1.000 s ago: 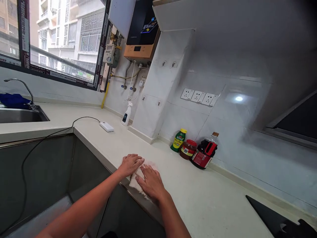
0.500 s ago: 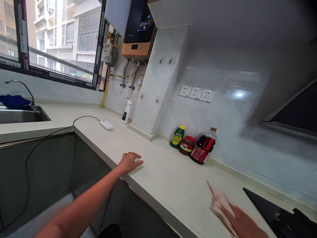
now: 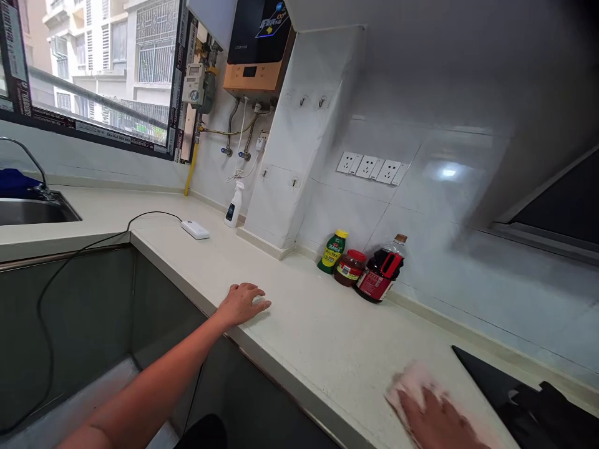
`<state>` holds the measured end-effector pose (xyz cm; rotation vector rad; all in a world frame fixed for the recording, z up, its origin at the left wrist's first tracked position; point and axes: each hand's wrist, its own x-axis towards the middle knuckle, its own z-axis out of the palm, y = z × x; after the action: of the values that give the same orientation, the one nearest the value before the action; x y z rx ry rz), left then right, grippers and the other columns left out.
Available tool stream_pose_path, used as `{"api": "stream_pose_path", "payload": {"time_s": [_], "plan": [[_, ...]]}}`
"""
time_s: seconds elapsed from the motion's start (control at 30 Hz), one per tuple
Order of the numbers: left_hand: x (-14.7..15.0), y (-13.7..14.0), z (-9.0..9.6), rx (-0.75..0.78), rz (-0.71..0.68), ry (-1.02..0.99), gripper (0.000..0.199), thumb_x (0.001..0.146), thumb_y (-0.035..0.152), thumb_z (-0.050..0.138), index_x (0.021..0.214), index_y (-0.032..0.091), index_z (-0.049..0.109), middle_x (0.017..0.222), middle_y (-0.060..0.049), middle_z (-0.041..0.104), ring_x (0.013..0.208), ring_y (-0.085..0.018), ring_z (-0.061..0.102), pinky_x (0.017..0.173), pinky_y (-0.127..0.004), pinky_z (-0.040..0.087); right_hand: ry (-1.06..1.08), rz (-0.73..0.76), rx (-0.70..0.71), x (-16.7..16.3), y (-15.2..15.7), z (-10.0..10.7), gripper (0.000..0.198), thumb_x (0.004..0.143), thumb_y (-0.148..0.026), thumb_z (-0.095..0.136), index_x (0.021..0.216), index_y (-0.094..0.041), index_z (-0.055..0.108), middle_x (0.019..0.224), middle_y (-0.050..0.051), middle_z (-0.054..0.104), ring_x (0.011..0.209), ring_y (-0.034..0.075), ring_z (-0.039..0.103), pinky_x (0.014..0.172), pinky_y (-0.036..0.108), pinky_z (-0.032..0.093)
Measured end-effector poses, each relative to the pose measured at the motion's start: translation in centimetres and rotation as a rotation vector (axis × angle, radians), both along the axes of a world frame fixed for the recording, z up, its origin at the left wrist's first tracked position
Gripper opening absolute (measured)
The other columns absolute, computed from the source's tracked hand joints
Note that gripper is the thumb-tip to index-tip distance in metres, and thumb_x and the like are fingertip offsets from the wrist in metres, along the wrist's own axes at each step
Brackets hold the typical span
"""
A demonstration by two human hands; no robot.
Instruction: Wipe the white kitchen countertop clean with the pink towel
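Note:
My left hand point(image 3: 241, 304) rests on the pale countertop point(image 3: 318, 349) at its front edge, with the fingers apart and nothing in them. At the lower right, my right hand point(image 3: 435, 418) presses a pink cloth point(image 3: 412, 380) onto the same surface. Motion blurs both the hand and the cloth, and the cloth's far edge sticks out beyond the fingertips. Just right of that hand lies the black cooktop point(image 3: 505, 386).
Against the wall stand a green bottle with a yellow cap point(image 3: 333, 252), a red-lidded jar point(image 3: 350, 268) and a large dark sauce bottle point(image 3: 381, 271). Farther back are a white spray bottle point(image 3: 234, 204), a white corded box point(image 3: 195, 230) and a sink point(image 3: 65, 209).
The cloth has spread flatter under my right hand, which has shifted slightly left and down. My left hand stays in place on the counter. The view has turned slightly.

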<state>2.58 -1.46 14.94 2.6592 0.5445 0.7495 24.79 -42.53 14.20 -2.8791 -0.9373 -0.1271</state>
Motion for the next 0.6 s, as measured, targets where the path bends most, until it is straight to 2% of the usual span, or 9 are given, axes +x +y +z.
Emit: {"api": "stream_pose_path", "payload": {"time_s": [0.1,0.2,0.33,0.47,0.6], "plan": [[0.0,0.0,0.1,-0.009,-0.002,0.002,0.053,0.099,0.061,0.042,0.121,0.023,0.071,0.137,-0.013,0.065,0.133,-0.031,0.055,0.11,-0.052,0.035,0.0,0.069,0.029,-2.4,6.5,-0.3,0.045,0.099,-0.054,0.06,0.134,-0.025,0.06,0.146,0.012,0.052,0.127,0.03,0.053,0.109,0.057,0.046],[0.1,0.2,0.1,-0.034,-0.012,0.001,0.056,0.099,0.065,0.038,0.121,0.025,0.071,0.137,-0.01,0.067,0.131,-0.029,0.057,0.11,-0.049,0.036,-0.002,0.214,0.054,-5.0,12.9,-0.4,0.045,0.099,-0.047,0.064,0.136,-0.022,0.056,0.145,0.012,0.051,0.126,0.031,0.053,0.107,0.057,0.048],[0.3,0.5,0.1,-0.064,-0.008,0.005,0.056,0.101,0.064,0.034,0.119,0.028,0.073,0.134,-0.006,0.069,0.128,-0.027,0.059,0.109,-0.045,0.037,-0.005,0.393,0.074,-8.1,18.9,-0.5,0.046,0.098,-0.046,0.066,0.136,-0.021,0.056,0.143,0.011,0.052,0.124,0.031,0.054,0.104,0.056,0.05],[0.2,0.5,0.3,-0.072,0.008,0.013,0.053,0.101,0.06,0.034,0.117,0.028,0.074,0.132,-0.005,0.071,0.125,-0.026,0.061,0.108,-0.044,0.039,-0.009,0.484,0.093,-9.5,20.3,-0.6,0.045,0.099,-0.047,0.064,0.136,-0.024,0.056,0.147,0.011,0.049,0.128,0.032,0.051,0.108,0.057,0.047],[-0.1,0.4,0.4,-0.052,0.0,0.019,0.049,0.101,0.058,0.038,0.115,0.028,0.074,0.129,-0.004,0.072,0.123,-0.025,0.063,0.107,-0.041,0.04,-0.011,0.441,0.11,-8.4,17.2,-0.1,0.042,0.1,-0.049,0.061,0.135,-0.026,0.058,0.149,0.01,0.047,0.13,0.031,0.05,0.11,0.056,0.044]]}}
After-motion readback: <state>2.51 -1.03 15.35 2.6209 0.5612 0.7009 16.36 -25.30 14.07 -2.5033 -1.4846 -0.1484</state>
